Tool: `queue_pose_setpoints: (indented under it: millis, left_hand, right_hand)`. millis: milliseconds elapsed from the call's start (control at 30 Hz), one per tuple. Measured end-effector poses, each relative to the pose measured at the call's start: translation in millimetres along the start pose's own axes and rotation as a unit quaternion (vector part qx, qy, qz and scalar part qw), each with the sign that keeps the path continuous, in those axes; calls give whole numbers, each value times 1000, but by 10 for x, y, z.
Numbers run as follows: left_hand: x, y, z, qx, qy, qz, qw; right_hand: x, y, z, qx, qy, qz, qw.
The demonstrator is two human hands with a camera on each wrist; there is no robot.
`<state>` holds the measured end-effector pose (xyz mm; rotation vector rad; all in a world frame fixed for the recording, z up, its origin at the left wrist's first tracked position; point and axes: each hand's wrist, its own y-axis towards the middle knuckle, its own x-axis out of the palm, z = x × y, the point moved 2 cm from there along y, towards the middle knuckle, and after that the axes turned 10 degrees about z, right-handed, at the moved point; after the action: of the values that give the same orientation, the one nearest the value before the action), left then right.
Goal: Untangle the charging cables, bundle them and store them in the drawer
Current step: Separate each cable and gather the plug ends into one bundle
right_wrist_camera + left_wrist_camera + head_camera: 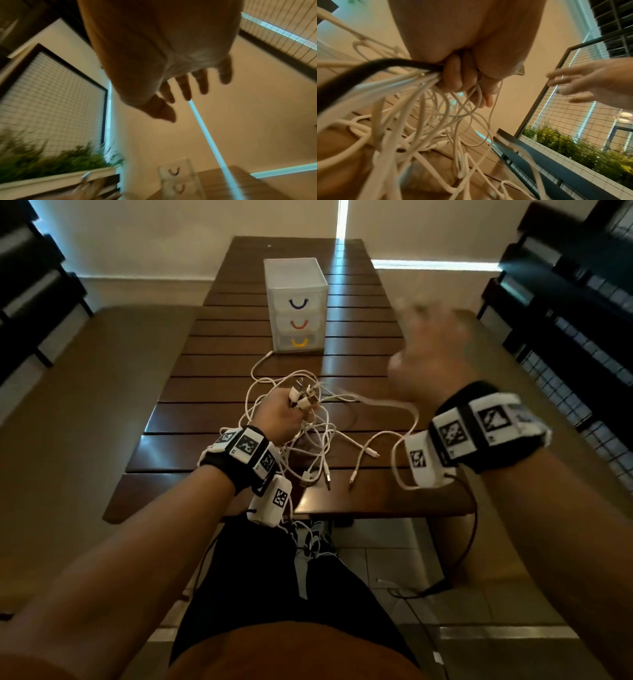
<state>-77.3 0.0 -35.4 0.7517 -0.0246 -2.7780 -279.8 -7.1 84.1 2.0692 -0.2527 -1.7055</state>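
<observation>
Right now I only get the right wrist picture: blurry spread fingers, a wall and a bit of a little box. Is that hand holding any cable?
Observer: No. From the head view, the right hand is raised above the table, fingers spread, holding nothing.
Operator: Where are the cables, then?
Observer: The left hand grips a bunch of white cables near their plugs; the rest sprawls in loops on the slats.
Operator: And that little box?
Observer: It is a small drawer unit with three closed drawers, with blue, red and yellow handles, standing beyond the tangle.
</observation>
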Motion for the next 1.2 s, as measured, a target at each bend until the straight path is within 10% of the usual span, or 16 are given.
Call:
queue_pose_setpoints:
  millis: [100,400,767,1000,1200]
  left_hand:
    - [40,-33,83,43,27,-16,999]
    - [-65,-73,71,63,-76,-1,995]
    - [7,-29,-43,-31,-33,-26,999]
    - [-40,-42,41,-8,-53,-7,999]
    - [-270,-183,126,99,-91,-5,991]
  right_hand:
    - [348,-222,-377,-138,42,-111,983]
    - [553,-231,-324,-129,244,-254,927]
    - [-124,-157,189,51,487,33,871]
    - [66,-466,476,187,269,-275,904]
    - [417,-949,496,295,466,-387,739]
